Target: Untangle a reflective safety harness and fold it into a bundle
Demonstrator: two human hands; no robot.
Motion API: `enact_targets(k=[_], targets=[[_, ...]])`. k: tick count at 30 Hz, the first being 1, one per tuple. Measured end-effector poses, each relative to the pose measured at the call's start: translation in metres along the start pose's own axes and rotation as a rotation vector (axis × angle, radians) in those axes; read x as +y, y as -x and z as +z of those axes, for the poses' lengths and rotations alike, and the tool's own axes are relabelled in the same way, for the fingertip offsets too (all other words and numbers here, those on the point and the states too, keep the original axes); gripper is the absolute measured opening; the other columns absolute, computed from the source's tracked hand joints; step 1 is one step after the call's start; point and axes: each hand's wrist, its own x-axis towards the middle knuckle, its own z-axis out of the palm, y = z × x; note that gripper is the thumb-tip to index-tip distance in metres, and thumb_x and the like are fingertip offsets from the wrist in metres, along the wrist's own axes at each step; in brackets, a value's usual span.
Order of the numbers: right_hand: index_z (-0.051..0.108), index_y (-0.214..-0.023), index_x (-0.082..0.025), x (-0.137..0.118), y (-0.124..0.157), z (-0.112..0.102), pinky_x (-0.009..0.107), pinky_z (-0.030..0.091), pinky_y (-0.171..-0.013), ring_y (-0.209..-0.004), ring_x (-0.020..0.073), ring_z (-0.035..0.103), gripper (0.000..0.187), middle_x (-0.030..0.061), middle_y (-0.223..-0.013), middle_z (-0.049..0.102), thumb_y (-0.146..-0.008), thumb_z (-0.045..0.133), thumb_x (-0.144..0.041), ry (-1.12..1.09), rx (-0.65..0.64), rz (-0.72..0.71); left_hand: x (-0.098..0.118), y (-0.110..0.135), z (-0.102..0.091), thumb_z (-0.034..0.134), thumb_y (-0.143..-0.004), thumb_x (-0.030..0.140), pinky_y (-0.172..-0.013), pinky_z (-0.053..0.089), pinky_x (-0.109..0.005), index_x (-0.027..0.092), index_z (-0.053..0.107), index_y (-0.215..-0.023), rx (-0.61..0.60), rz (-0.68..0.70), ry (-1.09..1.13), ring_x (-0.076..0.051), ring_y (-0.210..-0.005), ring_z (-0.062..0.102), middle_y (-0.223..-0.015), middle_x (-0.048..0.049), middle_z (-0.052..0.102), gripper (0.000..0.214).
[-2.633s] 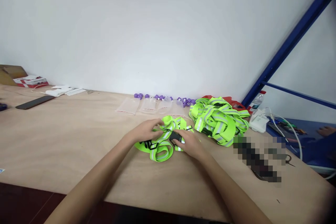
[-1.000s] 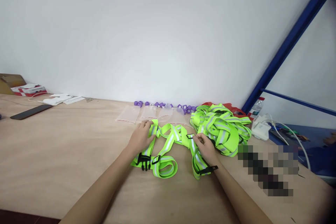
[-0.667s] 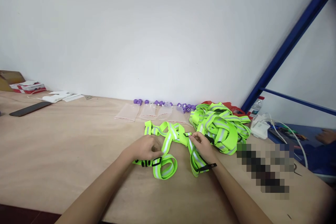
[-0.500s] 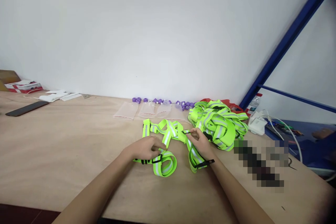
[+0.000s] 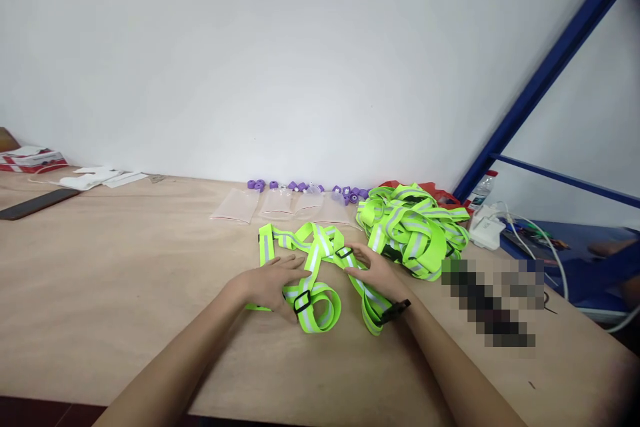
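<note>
A neon-yellow reflective strap harness (image 5: 327,247) with grey stripes lies spread on the wooden table, one strap end coiled at the front. My left hand (image 5: 273,283) is open, its fingers apart over the left strap, beside a black slider buckle (image 5: 303,301). Fingers spread, my right hand (image 5: 375,272) is open against the right strap, close to another black buckle (image 5: 344,252). Below that wrist, a black clip (image 5: 395,311) hangs on the right strap's looped end. Part of the left strap is hidden under my left hand.
A heap of similar straps (image 5: 415,230) lies right of my right hand. Clear zip bags (image 5: 237,205) and purple pieces (image 5: 257,184) line the wall side. A white power adapter (image 5: 487,228), a bottle (image 5: 483,190) and a dark flat bar (image 5: 40,203) are farther out.
My right hand has let go of the right strap's buckle and its fingers have spread. My left hand has flattened and opened beside the coil. The view has shifted slightly right.
</note>
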Motion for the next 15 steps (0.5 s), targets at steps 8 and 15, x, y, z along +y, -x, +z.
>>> enact_targets(k=[8,15], targets=[[0.062,-0.102,-0.02,-0.009,0.001,0.009,0.036,0.054,-0.082,-0.092,0.0229,0.066,0.032,0.0069,-0.099,0.07,-0.08,0.068,-0.043,-0.049,0.12,0.009,0.029,-0.009,-0.001,0.059,-0.091,0.049,-0.082,0.044,-0.031,0.02,0.07,-0.097,0.22,0.198,0.121,-0.023,-0.09,0.061,-0.095,-0.0073,0.068,0.031],[0.058,-0.094,-0.019,-0.007,0.0,0.01,0.027,0.047,-0.062,-0.07,0.0173,0.058,0.04,0.0016,-0.076,0.059,-0.079,0.069,-0.054,-0.053,0.213,-0.004,0.015,-0.013,-0.002,0.055,-0.091,0.045,-0.065,0.037,-0.026,0.018,0.06,-0.077,0.47,0.063,0.258,-0.018,-0.074,0.052,-0.077,-0.0038,0.058,0.031]])
